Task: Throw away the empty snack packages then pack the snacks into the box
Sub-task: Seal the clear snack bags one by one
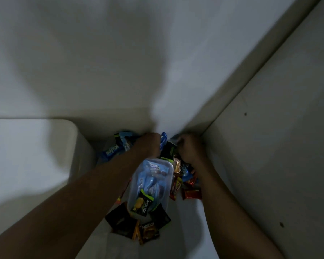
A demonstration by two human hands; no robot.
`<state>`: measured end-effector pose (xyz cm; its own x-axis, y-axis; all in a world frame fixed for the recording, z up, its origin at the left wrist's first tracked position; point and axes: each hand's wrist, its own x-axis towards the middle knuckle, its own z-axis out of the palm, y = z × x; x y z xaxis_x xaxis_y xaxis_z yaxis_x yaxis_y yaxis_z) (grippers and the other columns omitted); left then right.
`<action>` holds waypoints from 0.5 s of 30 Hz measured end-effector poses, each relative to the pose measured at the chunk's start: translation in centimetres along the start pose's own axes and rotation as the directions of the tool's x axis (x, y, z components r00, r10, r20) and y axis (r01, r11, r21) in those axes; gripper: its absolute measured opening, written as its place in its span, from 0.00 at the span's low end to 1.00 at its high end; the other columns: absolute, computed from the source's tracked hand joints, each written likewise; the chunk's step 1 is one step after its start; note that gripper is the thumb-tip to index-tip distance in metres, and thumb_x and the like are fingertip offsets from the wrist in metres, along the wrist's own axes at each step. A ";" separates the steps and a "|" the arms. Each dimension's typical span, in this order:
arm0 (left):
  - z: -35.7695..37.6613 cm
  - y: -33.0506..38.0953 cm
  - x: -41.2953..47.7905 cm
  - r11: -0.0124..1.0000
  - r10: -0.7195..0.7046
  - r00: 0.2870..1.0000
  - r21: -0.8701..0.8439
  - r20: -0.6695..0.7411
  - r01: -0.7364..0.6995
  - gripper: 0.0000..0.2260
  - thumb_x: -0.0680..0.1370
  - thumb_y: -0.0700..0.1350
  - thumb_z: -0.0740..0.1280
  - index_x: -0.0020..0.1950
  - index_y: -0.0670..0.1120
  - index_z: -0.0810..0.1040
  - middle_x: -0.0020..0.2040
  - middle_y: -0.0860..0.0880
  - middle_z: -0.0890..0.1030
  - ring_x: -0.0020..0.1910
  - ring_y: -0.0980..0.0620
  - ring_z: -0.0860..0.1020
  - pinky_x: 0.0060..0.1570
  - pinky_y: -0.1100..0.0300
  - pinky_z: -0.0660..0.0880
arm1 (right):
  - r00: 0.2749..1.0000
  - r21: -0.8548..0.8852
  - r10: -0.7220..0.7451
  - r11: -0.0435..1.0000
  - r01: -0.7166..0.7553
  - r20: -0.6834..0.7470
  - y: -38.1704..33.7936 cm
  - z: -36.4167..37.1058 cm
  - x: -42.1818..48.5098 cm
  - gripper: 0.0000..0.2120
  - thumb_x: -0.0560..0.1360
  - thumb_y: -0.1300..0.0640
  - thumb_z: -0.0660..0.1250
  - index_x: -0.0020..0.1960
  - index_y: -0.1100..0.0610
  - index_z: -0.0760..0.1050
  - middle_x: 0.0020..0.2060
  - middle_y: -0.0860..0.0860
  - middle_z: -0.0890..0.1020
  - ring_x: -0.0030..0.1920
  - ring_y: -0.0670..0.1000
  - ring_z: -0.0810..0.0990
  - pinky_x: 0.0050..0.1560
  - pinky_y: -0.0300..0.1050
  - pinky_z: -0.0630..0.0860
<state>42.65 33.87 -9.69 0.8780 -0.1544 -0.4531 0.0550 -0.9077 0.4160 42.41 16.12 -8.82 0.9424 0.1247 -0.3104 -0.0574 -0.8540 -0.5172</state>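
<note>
Standing on the white bench (pixel 176 81), the clear plastic box (pixel 168 184) is open-topped and serves as the reference point for all positions below. Inside the box lie pale blue packets (pixel 148 181) and, at its near end, a black-and-green packet (pixel 143 204) with yellow artwork. Both forearms pass alongside the box, one on each side, and both hands are just beyond its far end. The left hand (pixel 149 144) is seen from the back with its fingers curled down; its grip is closed on a blue wrapper (pixel 163 140) that protrudes from the fingertips. The right hand (pixel 190 149) is also curled, with something pale at its fingertips, but motion blur and dim light prevent any finding on what its grip contains. Between the two hands, touching the box's far end, a dark packet (pixel 167 151) stands partly hidden. Beyond the box to its left lie blue bar packets (pixel 113 149). Red and brown packets (pixel 188 186) are heaped against the box's right side. Black packets (pixel 138 228) are spread at its near end, some partly beneath it. Well to the left of the box sits a white round-cornered object (pixel 36 146); its identity cannot be established.
</note>
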 end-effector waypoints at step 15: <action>-5.6 2.2 -8.6 0.896 0.159 0.967 -0.382 -0.198 -0.226 0.45 0.62 0.60 0.75 0.75 0.50 0.62 0.69 0.47 0.74 0.66 0.47 0.74 0.64 0.49 0.74 | 0.949 0.294 -0.309 0.903 0.313 -0.063 -7.9 -9.4 -5.7 0.18 0.74 0.72 0.65 0.57 0.53 0.74 0.37 0.46 0.77 0.33 0.35 0.76 0.37 0.28 0.70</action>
<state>37.89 35.43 -0.46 0.9522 -0.2166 -0.2154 0.0324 -0.6296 0.7762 40.53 17.40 4.50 0.9328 0.3504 -0.0850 0.1465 -0.5837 -0.7986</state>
